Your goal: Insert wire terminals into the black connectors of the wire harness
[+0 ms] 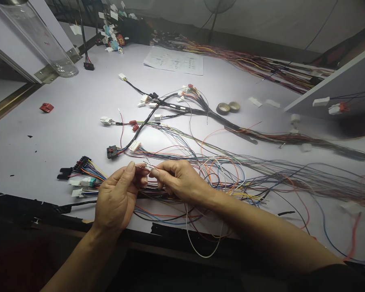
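My left hand (118, 198) and my right hand (178, 180) meet near the front edge of a white worktable (63, 134). Both pinch thin wire ends with small metal terminals (146, 165) between thumb and fingers. Under them lies a loose tangle of coloured wires (225, 170) that spreads to the right. A black connector (112, 152) and a white connector (134, 146) sit just beyond my hands. Left of my left hand is a cluster of black, white and teal connectors (82, 174).
A taped black harness (176, 106) with several white plugs runs across mid-table. Two tape rolls (228, 108), a printed sheet (174, 61), a red clip (46, 107) and a clear tube (45, 40) lie farther back. More wire bundles (261, 65) line the far edge.
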The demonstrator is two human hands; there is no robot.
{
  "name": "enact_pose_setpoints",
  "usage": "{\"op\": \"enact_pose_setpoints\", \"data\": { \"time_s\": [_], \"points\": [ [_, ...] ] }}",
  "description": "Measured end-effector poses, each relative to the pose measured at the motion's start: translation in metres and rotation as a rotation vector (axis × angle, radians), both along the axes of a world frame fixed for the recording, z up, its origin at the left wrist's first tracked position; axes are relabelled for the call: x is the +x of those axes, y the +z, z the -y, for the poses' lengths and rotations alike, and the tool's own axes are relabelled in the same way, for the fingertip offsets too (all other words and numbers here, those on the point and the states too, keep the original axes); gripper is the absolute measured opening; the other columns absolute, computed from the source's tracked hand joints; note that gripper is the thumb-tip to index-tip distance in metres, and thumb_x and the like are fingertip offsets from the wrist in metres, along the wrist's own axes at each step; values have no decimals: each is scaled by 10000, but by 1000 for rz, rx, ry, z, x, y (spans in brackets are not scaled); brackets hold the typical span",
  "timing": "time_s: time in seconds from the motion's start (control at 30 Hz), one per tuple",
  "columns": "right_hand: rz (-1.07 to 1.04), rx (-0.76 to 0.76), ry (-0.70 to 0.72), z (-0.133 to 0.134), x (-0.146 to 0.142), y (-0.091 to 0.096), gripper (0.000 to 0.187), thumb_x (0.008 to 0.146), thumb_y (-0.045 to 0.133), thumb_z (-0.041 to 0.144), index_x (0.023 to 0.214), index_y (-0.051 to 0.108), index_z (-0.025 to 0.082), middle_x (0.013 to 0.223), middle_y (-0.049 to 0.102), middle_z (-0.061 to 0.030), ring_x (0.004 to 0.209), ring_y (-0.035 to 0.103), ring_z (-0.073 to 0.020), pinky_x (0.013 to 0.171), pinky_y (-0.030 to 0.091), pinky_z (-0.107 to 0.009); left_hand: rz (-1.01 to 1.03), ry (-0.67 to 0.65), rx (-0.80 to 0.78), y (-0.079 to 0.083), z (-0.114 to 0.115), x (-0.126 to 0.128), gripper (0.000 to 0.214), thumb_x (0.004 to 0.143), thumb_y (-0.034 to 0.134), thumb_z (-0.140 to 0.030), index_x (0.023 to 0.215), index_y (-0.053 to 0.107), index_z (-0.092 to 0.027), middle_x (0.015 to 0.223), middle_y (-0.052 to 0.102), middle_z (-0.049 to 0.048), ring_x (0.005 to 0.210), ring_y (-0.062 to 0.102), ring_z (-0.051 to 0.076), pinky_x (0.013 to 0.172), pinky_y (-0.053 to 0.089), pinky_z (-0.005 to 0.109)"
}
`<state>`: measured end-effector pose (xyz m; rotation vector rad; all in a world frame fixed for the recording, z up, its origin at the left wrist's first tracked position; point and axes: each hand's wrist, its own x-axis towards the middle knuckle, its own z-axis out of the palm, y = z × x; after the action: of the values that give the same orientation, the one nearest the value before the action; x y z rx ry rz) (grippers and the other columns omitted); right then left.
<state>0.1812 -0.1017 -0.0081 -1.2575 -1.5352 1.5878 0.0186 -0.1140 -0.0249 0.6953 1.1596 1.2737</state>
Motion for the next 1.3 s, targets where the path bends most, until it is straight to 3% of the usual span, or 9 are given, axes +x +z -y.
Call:
{"op": "enact_pose_setpoints", "data": {
  "time_s": [0.27, 0.43, 0.53, 0.67, 0.8, 0.9, 1.03, 1.17, 1.3],
  "points": [
    [-28, -4, -9, 0, 0, 0, 318, 918, 587, 326, 668, 622, 133, 504, 494, 64, 403, 418, -33, 403, 311, -155, 46, -23, -13, 0, -1, -1, 155, 790, 716, -316, 805, 766, -170, 789, 688, 58, 701, 600, 125, 572, 507, 196],
    [-105, 38, -37, -2, 1, 5, 254, 923, 580, 311, 776, 679, 129, 646, 636, 10, 548, 589, -69, 540, 456, -187, 73, 40, -32, 9, -3, 1, 128, 755, 740, -271, 767, 746, -144, 774, 678, 49, 703, 606, 115, 560, 511, 174],
    [-181, 162, -108, -4, 14, 23, 231, 914, 598, 328, 830, 703, 141, 771, 694, -20, 704, 649, -98, 681, 523, -230, 27, 55, 10, 23, -7, 3, 113, 789, 708, -237, 780, 729, -127, 797, 676, 52, 681, 603, 110, 538, 506, 185],
    [-246, 307, -255, 7, 51, 63, 228, 906, 615, 377, 948, 715, 176, 830, 702, -15, 762, 660, -109, 724, 544, -252, -94, 49, 188, 32, -17, 8, 106, 812, 680, -181, 745, 700, -101, 802, 675, 65, 632, 617, 122, 527, 513, 233],
    [-226, 460, -501, 41, 95, 92, 292, 926, 562, 481, 1030, 700, 246, 701, 616, 26, 633, 599, -92, 639, 529, -257, -71, 31, 187, 29, -32, 18, 97, 801, 669, -166, 749, 688, -86, 760, 679, 71, 630, 647, 147, 532, 537, 260],
    [-322, 525, -623, 72, 125, 98, 241, 911, 584, 498, 982, 694, 296, 591, 485, 57, 492, 479, -63, 496, 452, -221, -46, 5, 146, 26, -43, 21, 82, 791, 669, -178, 777, 684, -99, 742, 681, 52, 619, 649, 141, 544, 544, 255],
    [-501, 457, -753, 100, 162, 82, 141, 858, 685, 432, 895, 684, 295, 550, 338, 76, 414, 293, -43, 382, 292, -197, -90, 29, 70, 24, -42, 14, 91, 799, 633, -197, 776, 673, -119, 723, 681, 32, 622, 652, 138, 556, 535, 235],
    [-556, 339, -944, 102, 196, 38, 225, 783, 755, 442, 880, 673, 257, 553, 295, 83, 425, 212, -41, 373, 210, -203, -223, 48, 48, 19, -26, -3, 114, 765, 670, -263, 752, 675, -150, 740, 689, 13, 661, 654, 144, 625, 541, 252],
    [-545, 267, -1021, 94, 210, -5, 272, 772, 753, 456, 890, 671, 226, 545, 299, 88, 431, 198, -41, 382, 180, -191, -737, 3, 78, 20, -15, -18, 194, 754, 669, -401, 788, 722, -217, 798, 721, 2, 837, 673, 202, 887, 504, 365]
  ]
}}
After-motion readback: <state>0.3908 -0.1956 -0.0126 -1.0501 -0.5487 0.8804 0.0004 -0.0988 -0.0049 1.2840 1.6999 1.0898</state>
